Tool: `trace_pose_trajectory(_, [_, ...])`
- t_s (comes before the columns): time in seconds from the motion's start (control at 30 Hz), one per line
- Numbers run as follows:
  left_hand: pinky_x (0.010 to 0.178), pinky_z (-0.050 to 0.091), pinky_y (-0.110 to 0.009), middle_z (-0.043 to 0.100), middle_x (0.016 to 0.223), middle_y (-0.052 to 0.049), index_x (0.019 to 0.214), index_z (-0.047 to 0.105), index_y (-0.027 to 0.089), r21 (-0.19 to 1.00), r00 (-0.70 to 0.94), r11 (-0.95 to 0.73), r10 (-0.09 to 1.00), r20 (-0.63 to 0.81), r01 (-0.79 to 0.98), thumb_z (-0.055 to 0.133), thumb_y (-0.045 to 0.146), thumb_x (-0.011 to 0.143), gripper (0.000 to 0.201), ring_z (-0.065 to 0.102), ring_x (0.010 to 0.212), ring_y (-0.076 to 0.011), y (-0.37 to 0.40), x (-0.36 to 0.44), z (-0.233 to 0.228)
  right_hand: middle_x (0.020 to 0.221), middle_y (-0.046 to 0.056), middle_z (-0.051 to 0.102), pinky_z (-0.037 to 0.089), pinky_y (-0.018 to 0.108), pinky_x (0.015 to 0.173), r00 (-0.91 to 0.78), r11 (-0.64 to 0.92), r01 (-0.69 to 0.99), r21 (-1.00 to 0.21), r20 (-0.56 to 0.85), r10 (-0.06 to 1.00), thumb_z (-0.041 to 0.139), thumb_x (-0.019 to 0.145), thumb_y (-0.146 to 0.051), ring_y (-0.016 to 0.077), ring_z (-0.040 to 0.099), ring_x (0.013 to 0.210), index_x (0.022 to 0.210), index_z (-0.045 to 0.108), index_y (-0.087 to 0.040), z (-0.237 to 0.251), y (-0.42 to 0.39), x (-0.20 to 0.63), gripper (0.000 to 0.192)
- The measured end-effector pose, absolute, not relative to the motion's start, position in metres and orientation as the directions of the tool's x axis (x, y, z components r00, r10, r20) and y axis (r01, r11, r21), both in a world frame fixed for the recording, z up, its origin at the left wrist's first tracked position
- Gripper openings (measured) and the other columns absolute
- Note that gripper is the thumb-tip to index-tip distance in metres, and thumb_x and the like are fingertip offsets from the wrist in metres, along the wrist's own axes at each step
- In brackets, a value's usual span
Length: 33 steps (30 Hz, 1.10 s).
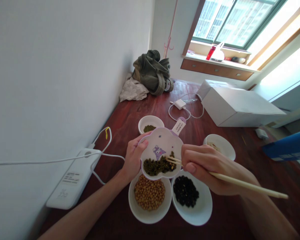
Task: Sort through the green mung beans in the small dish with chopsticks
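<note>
My left hand (135, 156) grips the left rim of a white, purple-edged bowl (165, 141) with a short handle and a cartoon figure inside. The bowl tilts toward me, and small dark green beans (156, 166) lie along its lower side. In my right hand (210, 166) is a pair of chopsticks (247, 185), their tips among those beans. Below the held bowl stand a white bowl (150, 218) of tan, soybean-like beans (150, 193) and a white bowl (202, 210) of black beans (185, 191). Behind it, a white bowl (151, 120) has a few green beans (149, 128).
Right of my right hand stands a white bowl (226, 146) with pale pieces. A white power strip (72, 180) with cables lies by the left wall. Farther back are a charger (180, 104), a white box (242, 103), a green bag (151, 73) and a blue object (287, 145).
</note>
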<state>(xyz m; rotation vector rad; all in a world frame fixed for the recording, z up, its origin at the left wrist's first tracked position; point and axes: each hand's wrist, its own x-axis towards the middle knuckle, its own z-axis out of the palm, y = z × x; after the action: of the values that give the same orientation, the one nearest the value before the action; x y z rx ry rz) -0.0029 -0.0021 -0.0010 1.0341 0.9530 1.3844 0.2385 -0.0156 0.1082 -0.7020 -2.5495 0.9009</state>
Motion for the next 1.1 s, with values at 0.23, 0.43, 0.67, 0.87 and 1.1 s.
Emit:
trace_pose_trajectory(0.23, [0.065,0.05,-0.023,0.077,0.089,-0.006,0.119,0.08,0.016,0.959,-0.007,-0.064,0.998,0.064,-0.277,0.069,0.042,0.09,0.04,0.063,0.075,-0.0171,-0.001,-0.003,-0.003,0.082,-0.001,0.049,0.032,0.029,0.065,-0.811,0.685,0.331,-0.649,0.175,0.558,0.043,0.107,-0.017,0.0118,0.044,0.07,0.087,0.044,-0.021,0.11,-0.016,0.236,0.02])
trace_pose_trajectory(0.43, [0.059,0.047,-0.022,0.076,0.084,-0.005,0.118,0.08,0.015,0.948,-0.003,-0.065,0.998,0.068,-0.311,0.069,0.041,0.089,0.04,0.059,0.068,-0.015,-0.001,-0.001,0.001,0.082,-0.002,0.049,0.033,0.029,0.064,-0.81,0.666,0.347,-0.66,0.147,0.567,0.042,0.109,-0.026,0.0117,0.044,0.069,0.087,0.046,-0.021,0.115,-0.021,0.239,0.023])
trace_pose_trajectory(0.67, [0.058,0.043,-0.018,0.074,0.081,-0.004,0.118,0.08,0.016,0.932,0.022,-0.083,0.995,0.096,-0.352,0.068,0.039,0.091,0.038,0.055,0.067,-0.0122,0.0,0.0,-0.001,0.082,-0.002,0.051,0.034,0.028,0.066,-0.799,0.663,0.351,-0.662,0.158,0.581,0.04,0.11,-0.027,0.0111,0.045,0.07,0.089,0.046,-0.021,0.117,-0.025,0.24,0.023])
trace_pose_trajectory(0.87, [0.061,0.045,-0.019,0.075,0.084,-0.004,0.121,0.08,0.018,0.934,0.035,-0.093,0.993,0.112,-0.345,0.068,0.039,0.092,0.038,0.057,0.07,-0.0134,-0.001,-0.002,-0.004,0.08,-0.001,0.052,0.035,0.027,0.063,-0.797,0.712,0.347,-0.611,0.208,0.567,0.046,0.107,-0.022,0.0109,0.046,0.069,0.087,0.049,-0.02,0.113,-0.019,0.239,0.02])
trace_pose_trajectory(1.1, [0.063,0.047,-0.022,0.072,0.08,-0.004,0.121,0.079,0.016,0.944,0.034,-0.094,0.993,0.11,-0.318,0.067,0.042,0.092,0.041,0.059,0.074,-0.0165,0.001,-0.002,-0.005,0.077,0.005,0.059,0.049,0.038,0.073,-0.631,0.81,0.353,-0.469,0.519,0.576,0.045,0.107,-0.025,0.0213,0.062,0.076,0.083,0.054,-0.023,0.134,-0.038,0.252,0.026])
